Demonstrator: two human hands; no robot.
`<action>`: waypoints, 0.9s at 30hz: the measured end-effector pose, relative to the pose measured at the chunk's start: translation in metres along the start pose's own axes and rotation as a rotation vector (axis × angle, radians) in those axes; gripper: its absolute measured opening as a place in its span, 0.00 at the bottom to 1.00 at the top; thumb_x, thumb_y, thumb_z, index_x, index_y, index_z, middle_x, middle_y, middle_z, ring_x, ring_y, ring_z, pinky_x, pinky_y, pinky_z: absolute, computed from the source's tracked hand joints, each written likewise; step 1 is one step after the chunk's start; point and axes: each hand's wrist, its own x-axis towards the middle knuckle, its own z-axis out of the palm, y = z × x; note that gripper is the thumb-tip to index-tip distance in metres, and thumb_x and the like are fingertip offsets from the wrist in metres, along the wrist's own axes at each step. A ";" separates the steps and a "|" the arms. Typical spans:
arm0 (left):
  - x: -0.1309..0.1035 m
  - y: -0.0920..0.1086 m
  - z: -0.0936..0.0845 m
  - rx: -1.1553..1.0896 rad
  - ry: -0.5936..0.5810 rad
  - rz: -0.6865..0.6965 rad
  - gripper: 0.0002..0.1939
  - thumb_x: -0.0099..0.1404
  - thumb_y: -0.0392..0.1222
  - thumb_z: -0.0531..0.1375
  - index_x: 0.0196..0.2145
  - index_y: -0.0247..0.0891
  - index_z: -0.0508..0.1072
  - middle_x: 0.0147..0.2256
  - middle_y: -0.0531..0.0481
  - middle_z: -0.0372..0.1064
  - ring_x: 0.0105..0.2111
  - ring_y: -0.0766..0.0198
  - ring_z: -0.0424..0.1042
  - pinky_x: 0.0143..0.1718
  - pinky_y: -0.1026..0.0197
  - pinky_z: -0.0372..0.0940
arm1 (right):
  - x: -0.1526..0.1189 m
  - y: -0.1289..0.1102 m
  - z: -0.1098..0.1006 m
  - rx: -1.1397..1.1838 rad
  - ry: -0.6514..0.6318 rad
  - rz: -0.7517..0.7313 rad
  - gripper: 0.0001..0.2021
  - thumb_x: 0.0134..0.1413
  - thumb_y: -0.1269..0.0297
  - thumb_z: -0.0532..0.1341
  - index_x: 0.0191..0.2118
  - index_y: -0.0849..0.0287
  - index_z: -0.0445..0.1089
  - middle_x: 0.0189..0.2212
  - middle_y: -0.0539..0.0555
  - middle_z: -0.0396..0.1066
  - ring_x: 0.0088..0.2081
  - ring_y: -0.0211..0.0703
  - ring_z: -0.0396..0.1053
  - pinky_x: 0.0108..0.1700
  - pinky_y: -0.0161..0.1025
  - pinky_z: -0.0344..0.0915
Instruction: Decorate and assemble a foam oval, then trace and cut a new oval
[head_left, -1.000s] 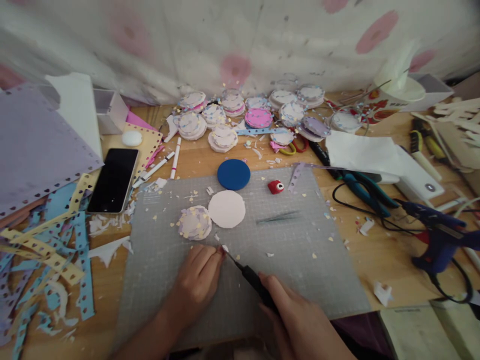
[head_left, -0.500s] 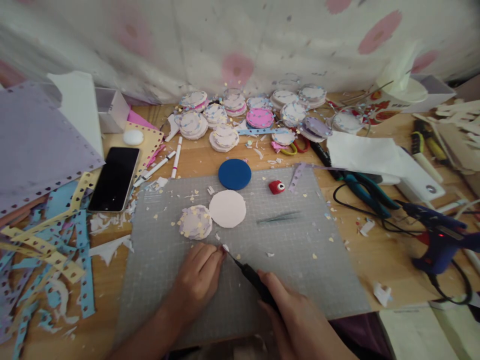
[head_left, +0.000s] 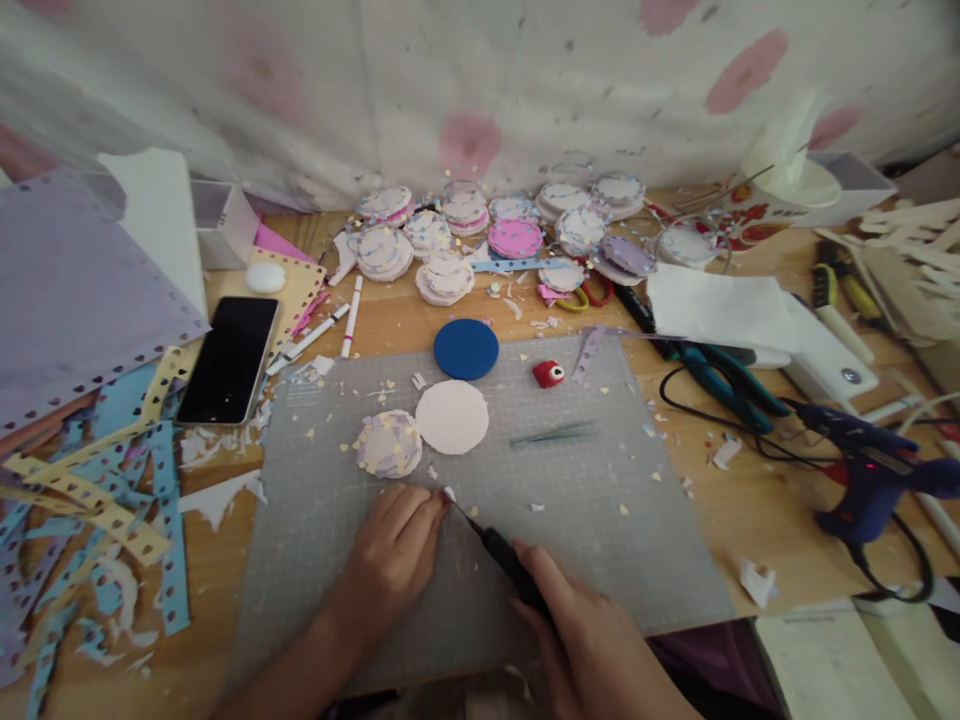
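My right hand [head_left: 581,625] is wrapped round a black-handled tool [head_left: 512,567] with a thin dark tip; its exact kind is unclear. The tip points up and left, meeting a small white scrap [head_left: 449,493] beside my left fingertips. My left hand [head_left: 397,540] is closed, its thumb and fingers pinched together on the grey cutting mat [head_left: 600,560]; what they pinch is hidden. Just beyond lie a lilac paper disc dotted with pale yellow bits [head_left: 388,444], a plain white paper disc [head_left: 452,417] touching it, and a blue disc [head_left: 466,349].
Tweezers [head_left: 555,433] and a red paper punch [head_left: 548,374] lie on the mat. Decorated discs [head_left: 446,277] line the back. Left are a phone [head_left: 229,360] and punched paper strips [head_left: 171,530]; right are pliers [head_left: 731,385] and a glue gun [head_left: 870,470] with its cord.
The view has shifted slightly, so things on the right appear a little further left. Both hands keep nearly the same pose, with the tool tip still at my left fingertips.
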 end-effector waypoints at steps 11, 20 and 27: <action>0.000 0.001 -0.001 0.004 0.013 -0.001 0.06 0.66 0.27 0.55 0.37 0.34 0.70 0.30 0.47 0.69 0.31 0.62 0.68 0.34 0.59 0.65 | -0.008 0.007 0.003 -0.041 0.042 -0.001 0.20 0.54 0.76 0.50 0.52 0.57 0.63 0.40 0.58 0.75 0.38 0.47 0.76 0.35 0.34 0.70; 0.002 0.000 0.000 0.001 0.029 -0.008 0.06 0.66 0.27 0.55 0.36 0.34 0.69 0.29 0.48 0.68 0.31 0.62 0.67 0.34 0.59 0.65 | -0.002 0.001 0.004 -0.017 -0.017 0.058 0.18 0.54 0.76 0.49 0.49 0.57 0.62 0.40 0.58 0.75 0.37 0.46 0.76 0.35 0.35 0.69; 0.002 0.002 -0.001 0.037 0.048 0.013 0.07 0.67 0.29 0.53 0.36 0.35 0.70 0.29 0.48 0.70 0.31 0.62 0.69 0.34 0.59 0.66 | -0.002 0.000 0.004 -0.032 0.008 0.042 0.18 0.54 0.76 0.50 0.50 0.58 0.62 0.37 0.58 0.75 0.38 0.49 0.76 0.36 0.37 0.69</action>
